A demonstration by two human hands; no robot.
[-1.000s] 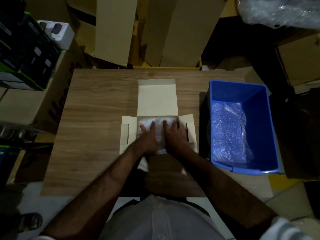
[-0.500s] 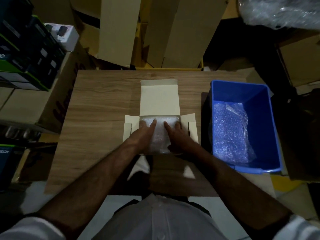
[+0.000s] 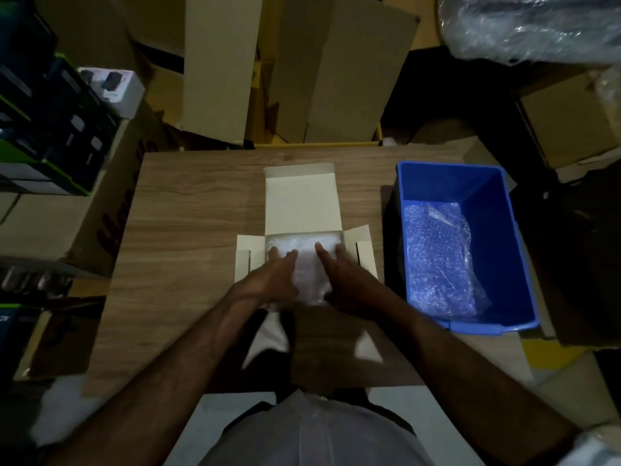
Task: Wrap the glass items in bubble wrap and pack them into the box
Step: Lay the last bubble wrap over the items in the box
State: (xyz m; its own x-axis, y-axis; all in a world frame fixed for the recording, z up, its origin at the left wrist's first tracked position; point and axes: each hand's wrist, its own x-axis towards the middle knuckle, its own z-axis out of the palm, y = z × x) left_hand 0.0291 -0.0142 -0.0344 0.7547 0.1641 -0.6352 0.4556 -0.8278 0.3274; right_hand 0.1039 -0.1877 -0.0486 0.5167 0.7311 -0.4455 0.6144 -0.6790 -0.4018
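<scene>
A small cream cardboard box [image 3: 300, 203] lies open in the middle of the wooden table, its lid flap folded back and its side flaps spread. Inside it sits a bundle of clear bubble wrap [image 3: 307, 260]; whatever it encloses is hidden. My left hand [image 3: 272, 274] presses flat on the bundle's left half with straight fingers. My right hand [image 3: 339, 274] presses on its right half the same way. A gap of wrap shows between the two hands.
A blue plastic bin [image 3: 487, 196] stands at the table's right edge with more bubble wrap [image 3: 440, 257] in it. Tall cardboard sheets [image 3: 221, 68] lean behind the table. Stacked boxes [image 3: 50, 136] crowd the left side. The wooden table [image 3: 188, 230] is bare on the left.
Both hands have slid apart on the bubble wrap, from side by side at its centre to its left and right halves. The bundle stays in the box.
</scene>
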